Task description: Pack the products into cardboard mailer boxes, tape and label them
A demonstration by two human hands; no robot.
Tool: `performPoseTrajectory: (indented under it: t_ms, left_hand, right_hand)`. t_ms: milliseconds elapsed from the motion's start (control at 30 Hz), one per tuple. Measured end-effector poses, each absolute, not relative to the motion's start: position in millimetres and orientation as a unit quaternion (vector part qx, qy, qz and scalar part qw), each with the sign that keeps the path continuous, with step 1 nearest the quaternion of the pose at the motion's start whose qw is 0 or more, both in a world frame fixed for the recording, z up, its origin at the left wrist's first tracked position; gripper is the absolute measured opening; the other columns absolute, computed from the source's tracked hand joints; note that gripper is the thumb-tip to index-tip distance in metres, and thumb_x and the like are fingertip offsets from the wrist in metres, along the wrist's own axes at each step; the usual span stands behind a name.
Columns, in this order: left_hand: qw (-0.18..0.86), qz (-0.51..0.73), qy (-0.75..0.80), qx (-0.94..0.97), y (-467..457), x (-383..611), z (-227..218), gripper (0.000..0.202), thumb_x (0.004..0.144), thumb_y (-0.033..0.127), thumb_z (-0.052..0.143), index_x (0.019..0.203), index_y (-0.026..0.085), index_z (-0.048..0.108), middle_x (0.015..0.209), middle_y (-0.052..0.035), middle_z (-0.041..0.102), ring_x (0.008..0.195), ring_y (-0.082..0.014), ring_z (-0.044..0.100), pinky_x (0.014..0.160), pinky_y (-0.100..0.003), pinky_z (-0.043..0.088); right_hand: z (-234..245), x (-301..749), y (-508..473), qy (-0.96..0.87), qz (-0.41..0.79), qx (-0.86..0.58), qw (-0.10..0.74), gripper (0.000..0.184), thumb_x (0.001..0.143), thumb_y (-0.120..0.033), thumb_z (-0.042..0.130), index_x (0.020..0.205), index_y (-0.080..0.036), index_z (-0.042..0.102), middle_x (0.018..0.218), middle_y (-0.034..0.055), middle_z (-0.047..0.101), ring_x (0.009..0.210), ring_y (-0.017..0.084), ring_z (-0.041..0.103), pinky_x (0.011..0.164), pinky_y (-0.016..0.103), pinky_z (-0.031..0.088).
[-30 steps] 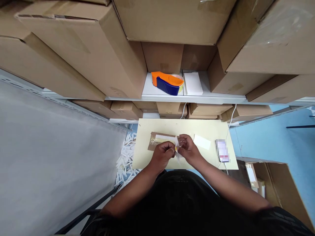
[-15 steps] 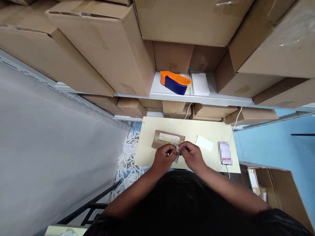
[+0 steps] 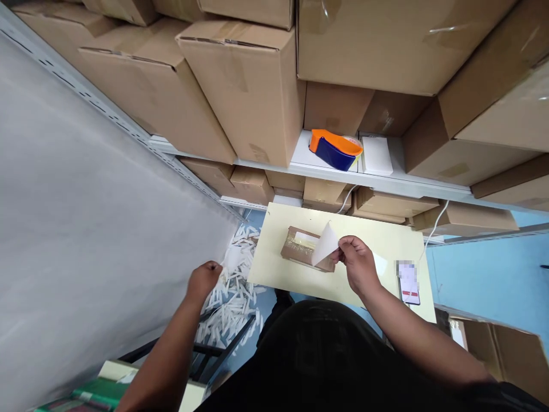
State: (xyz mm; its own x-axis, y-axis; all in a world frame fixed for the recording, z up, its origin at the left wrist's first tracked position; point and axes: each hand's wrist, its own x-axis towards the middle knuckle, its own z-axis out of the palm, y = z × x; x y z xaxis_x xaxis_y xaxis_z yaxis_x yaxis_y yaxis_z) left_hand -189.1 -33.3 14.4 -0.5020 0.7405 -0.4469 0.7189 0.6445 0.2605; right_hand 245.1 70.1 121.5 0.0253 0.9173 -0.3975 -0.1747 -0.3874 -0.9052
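Observation:
My right hand pinches a white label and holds it up over a small brown parcel that lies on a pale yellow table. My left hand is out to the left past the table's edge, above a heap of white paper strips on the floor. Its fingers are curled; whether they hold anything is hidden. Another white label lies on the table just right of my right hand, partly covered.
A phone with a cable lies at the table's right end. An orange and blue tape dispenser and a white box sit on the shelf behind. Cardboard boxes fill the shelves. A grey panel stands at left.
My hands were together picking at a label over the parcel. My left hand has swung out left over the strip heap, and my right hand has lifted the white label.

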Motion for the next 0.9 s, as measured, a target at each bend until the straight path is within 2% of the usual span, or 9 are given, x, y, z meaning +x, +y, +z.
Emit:
performPoseTrajectory:
  t_ms: [100,167,233,333,433,533,633,833,900]
  left_hand:
    - [0.204,-0.120,0.879,0.414,-30,-216,19,0.030,0.086,0.022,0.047,0.100,0.011,0.072,0.103,-0.0226,0.073,0.098,-0.0372,0.069,0.080,-0.041,0.049]
    - [0.153,-0.081,0.886,0.431,-20,-196,32,0.038,0.087,0.019,0.045,0.117,0.009,0.066,0.116,-0.0260,0.070,0.105,-0.0384,0.068,0.084,-0.044,0.050]
    - [0.153,0.060,0.858,0.487,-7,-147,51,0.038,0.092,0.026,0.047,0.124,0.013,0.063,0.123,-0.0213,0.068,0.109,-0.0326,0.067,0.090,-0.040,0.050]
    - [0.375,0.256,0.728,0.514,11,-51,82,0.029,0.096,0.043,0.050,0.106,0.021,0.065,0.102,-0.0088,0.074,0.091,-0.0230,0.071,0.083,-0.032,0.053]
    - [0.549,0.328,0.584,0.500,22,26,105,0.031,0.094,0.050,0.056,0.103,0.022,0.064,0.100,-0.0052,0.074,0.086,-0.0203,0.071,0.072,-0.029,0.054]
    - [0.523,0.346,0.601,0.495,28,55,114,0.024,0.089,0.043,0.063,0.094,0.020,0.068,0.087,-0.0026,0.074,0.080,-0.0197,0.069,0.070,-0.029,0.052]
    - [0.508,0.353,0.638,0.459,30,49,112,0.023,0.087,0.037,0.059,0.087,0.017,0.071,0.075,-0.0033,0.073,0.075,-0.0208,0.068,0.069,-0.031,0.051]
    - [0.687,0.292,0.519,0.416,41,30,106,0.033,0.071,0.029,0.059,0.097,0.013,0.072,0.076,-0.0047,0.073,0.064,-0.0194,0.066,0.064,-0.031,0.053]
    - [0.703,0.232,0.492,0.457,48,29,105,0.029,0.069,0.026,0.059,0.091,0.015,0.072,0.076,-0.0032,0.073,0.067,-0.0188,0.065,0.064,-0.030,0.052]
  right_hand:
    - [118,247,69,-0.329,0.605,-0.575,0.442,0.023,0.085,-0.043,0.072,0.087,-0.022,0.063,0.065,0.0019,0.072,0.059,0.018,0.065,0.064,0.031,0.053]
    - [114,247,65,-0.344,0.595,-0.581,0.437,0.024,0.087,-0.045,0.070,0.087,-0.022,0.063,0.067,0.0022,0.072,0.061,0.019,0.066,0.066,0.033,0.054]
    - [111,244,59,-0.383,0.572,-0.584,0.430,0.025,0.091,-0.047,0.066,0.087,-0.023,0.062,0.070,0.0025,0.072,0.066,0.020,0.067,0.069,0.034,0.056]
    - [107,237,48,-0.507,0.481,-0.578,0.421,0.022,0.096,-0.045,0.061,0.089,-0.024,0.064,0.082,0.0044,0.071,0.078,0.022,0.068,0.075,0.037,0.056]
    - [108,228,39,-0.664,0.369,-0.518,0.393,0.013,0.098,-0.035,0.058,0.093,-0.025,0.066,0.093,0.0071,0.071,0.088,0.024,0.067,0.083,0.040,0.055]
    - [110,226,31,-0.754,0.330,-0.434,0.366,0.011,0.096,-0.026,0.059,0.102,-0.026,0.068,0.102,0.0088,0.071,0.099,0.026,0.066,0.091,0.043,0.054]
    - [106,241,25,-0.747,0.351,-0.434,0.363,0.016,0.091,-0.030,0.068,0.106,-0.026,0.067,0.109,0.0091,0.069,0.107,0.027,0.064,0.095,0.045,0.053]
    - [78,281,29,-0.458,0.553,-0.585,0.377,0.044,0.083,-0.055,0.071,0.111,-0.023,0.061,0.099,0.0050,0.066,0.080,0.020,0.065,0.070,0.035,0.056]
    - [68,281,32,-0.401,0.633,-0.562,0.350,0.041,0.081,-0.058,0.071,0.098,-0.022,0.063,0.087,0.0020,0.065,0.073,0.018,0.063,0.068,0.034,0.055]
